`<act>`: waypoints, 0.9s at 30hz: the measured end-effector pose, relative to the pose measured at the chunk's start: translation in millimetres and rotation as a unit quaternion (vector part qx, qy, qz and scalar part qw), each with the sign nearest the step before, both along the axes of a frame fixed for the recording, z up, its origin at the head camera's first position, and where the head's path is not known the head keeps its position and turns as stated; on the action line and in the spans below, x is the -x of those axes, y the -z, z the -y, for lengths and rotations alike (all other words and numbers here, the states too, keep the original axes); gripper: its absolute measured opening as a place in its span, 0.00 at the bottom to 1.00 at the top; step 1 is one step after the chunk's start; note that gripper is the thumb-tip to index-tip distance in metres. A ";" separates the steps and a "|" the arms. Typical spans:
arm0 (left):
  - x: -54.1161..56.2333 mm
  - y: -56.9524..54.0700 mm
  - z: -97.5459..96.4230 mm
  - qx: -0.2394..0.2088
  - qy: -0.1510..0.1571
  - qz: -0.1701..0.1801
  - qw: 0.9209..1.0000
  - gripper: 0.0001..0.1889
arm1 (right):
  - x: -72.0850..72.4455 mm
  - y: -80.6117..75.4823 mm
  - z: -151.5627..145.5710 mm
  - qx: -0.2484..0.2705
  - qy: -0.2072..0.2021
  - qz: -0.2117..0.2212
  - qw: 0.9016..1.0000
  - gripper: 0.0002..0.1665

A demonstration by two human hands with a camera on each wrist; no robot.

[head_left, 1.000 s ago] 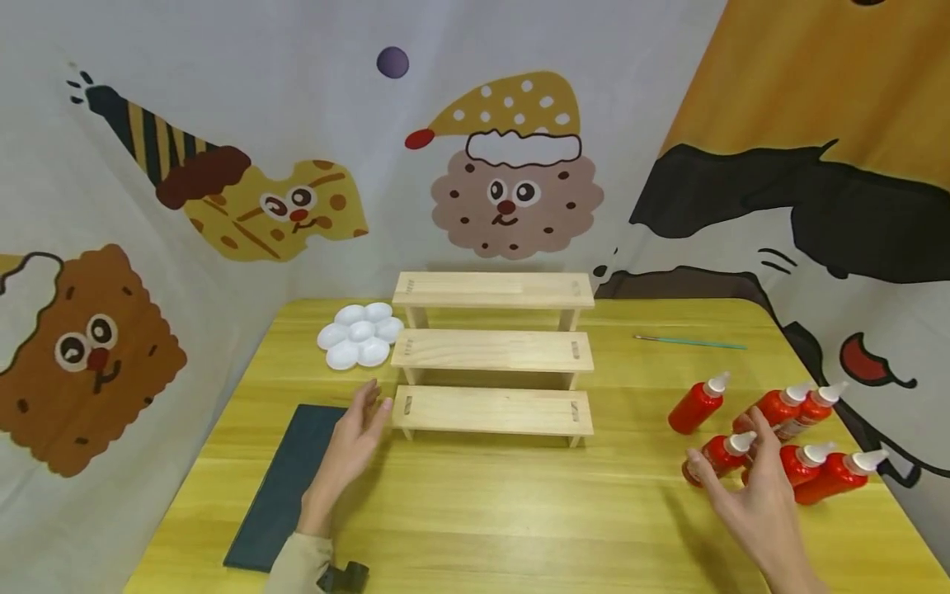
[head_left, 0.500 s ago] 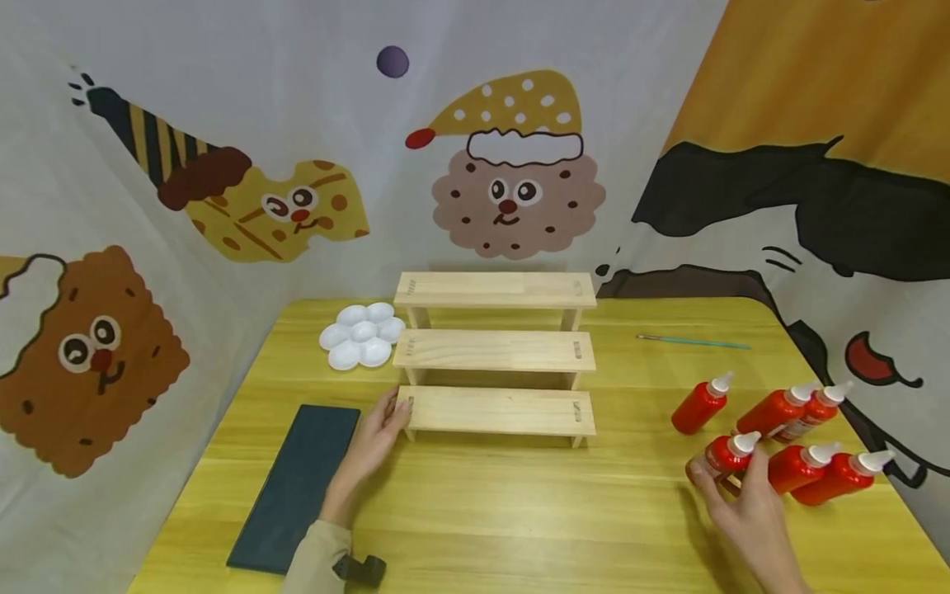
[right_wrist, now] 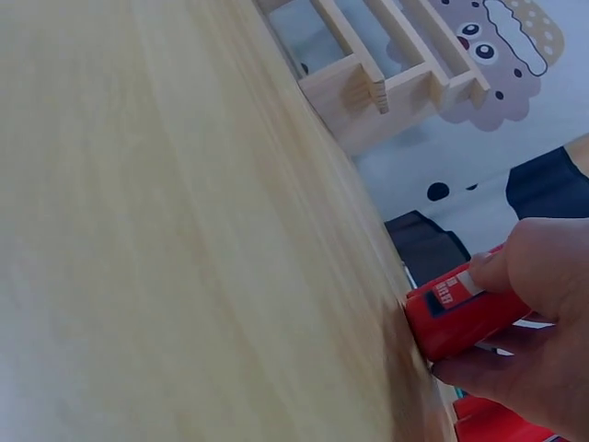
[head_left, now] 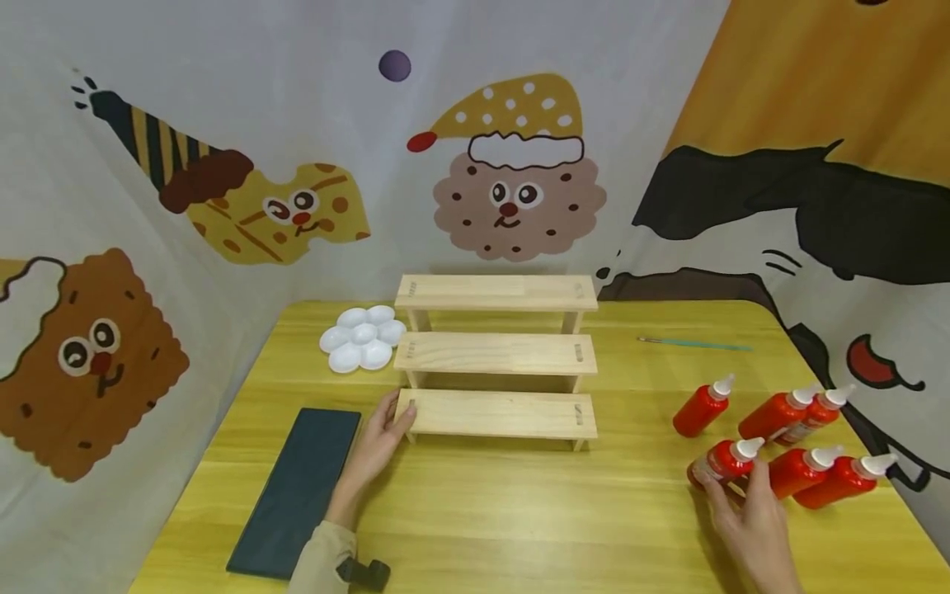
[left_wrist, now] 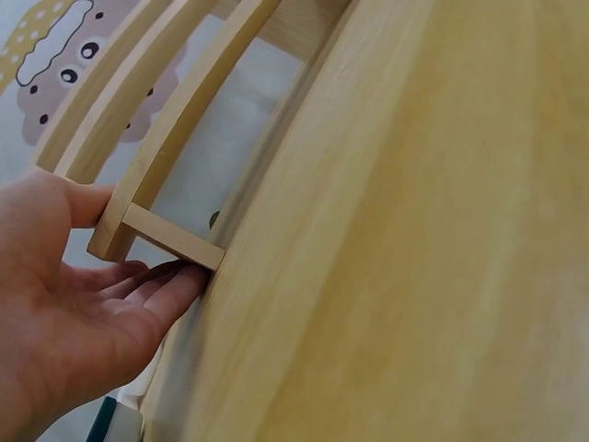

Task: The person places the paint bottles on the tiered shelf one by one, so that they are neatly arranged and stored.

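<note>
A three-step wooden display stand (head_left: pixel 497 414) stands toward the back of the table. My left hand (head_left: pixel 378 439) grips the left end of its lowest step; the left wrist view has the thumb (left_wrist: pixel 90 204) over the board and the fingers low beside the leg. At the right, my right hand (head_left: pixel 755 521) holds a red squeeze bottle (head_left: pixel 721 462) with a white pointed cap, thumb on one side and fingers on the other. Its printed label (right_wrist: pixel 451 292) and base show in the right wrist view, the base close to the tabletop.
Several similar red bottles (head_left: pixel 700 410) stand around the right hand. Behind them lies a thin teal paintbrush (head_left: pixel 698 343). A white flower-shaped palette (head_left: pixel 364 333) is left of the stand, and a dark flat board (head_left: pixel 297 487) lies beside the left forearm. A cartoon-printed curtain (head_left: pixel 326 99) hangs behind.
My left hand has moved right and taken hold of the lowest step's end. My right hand has closed its fingers around the front-left red bottle.
</note>
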State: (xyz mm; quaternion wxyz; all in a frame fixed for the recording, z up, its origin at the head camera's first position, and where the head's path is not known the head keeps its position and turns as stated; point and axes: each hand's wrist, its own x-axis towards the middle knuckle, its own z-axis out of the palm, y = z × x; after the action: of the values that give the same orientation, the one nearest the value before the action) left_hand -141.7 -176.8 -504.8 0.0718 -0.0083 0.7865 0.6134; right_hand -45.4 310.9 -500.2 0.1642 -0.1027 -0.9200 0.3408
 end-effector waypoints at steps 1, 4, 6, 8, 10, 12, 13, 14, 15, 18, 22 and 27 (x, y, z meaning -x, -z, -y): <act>-1.0 0.0 0.3 0.000 -0.001 0.002 1.000 0.41 | -0.7 -0.5 1.0 0.001 -0.001 -0.001 1.000 0.35; -2.5 0.4 1.7 0.004 -0.006 0.009 1.000 0.41 | -0.9 -3.7 4.9 0.005 -0.005 -0.007 1.000 0.35; -1.9 1.5 2.7 0.001 -0.004 0.011 1.000 0.42 | 1.0 -7.1 8.0 0.016 -0.008 -0.030 0.999 0.34; -0.4 2.8 3.1 -0.007 0.001 0.015 1.000 0.42 | 3.8 -11.3 11.4 0.026 -0.011 -0.063 0.998 0.33; 1.0 3.8 3.0 -0.016 0.005 0.018 1.000 0.42 | 6.4 -16.4 15.0 0.032 -0.013 -0.094 0.995 0.32; 1.7 4.4 2.6 -0.021 0.009 0.019 1.000 0.42 | 9.1 -22.6 19.3 0.036 -0.021 -0.110 0.993 0.32; 2.1 4.5 1.7 -0.022 0.013 0.017 1.000 0.42 | 9.6 -25.7 20.8 0.038 -0.025 -0.113 0.993 0.31; 2.6 4.7 0.8 -0.025 0.017 0.016 0.999 0.41 | 10.5 -28.9 22.4 0.040 -0.029 -0.115 0.992 0.31; 2.9 4.7 0.0 -0.025 0.019 0.015 0.999 0.41 | 11.5 -32.5 24.4 0.041 -0.032 -0.117 0.992 0.31; 3.5 5.2 -1.5 -0.030 0.024 0.014 0.999 0.40 | 16.2 -42.6 29.9 0.045 -0.048 -0.126 0.990 0.31; 4.1 5.4 -1.8 -0.038 0.034 0.015 0.999 0.38 | 24.7 -55.0 37.0 0.047 -0.078 -0.150 0.984 0.33; 4.2 5.7 0.8 -0.036 0.028 0.018 0.999 0.37 | 39.7 -66.7 45.7 0.044 -0.118 -0.160 0.979 0.31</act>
State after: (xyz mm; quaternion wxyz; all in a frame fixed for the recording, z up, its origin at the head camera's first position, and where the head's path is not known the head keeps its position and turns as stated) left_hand -146.0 -177.6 -510.5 0.1030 0.0049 0.7627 0.6385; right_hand -85.1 265.2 -433.6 0.2635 0.0557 -0.8713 0.4102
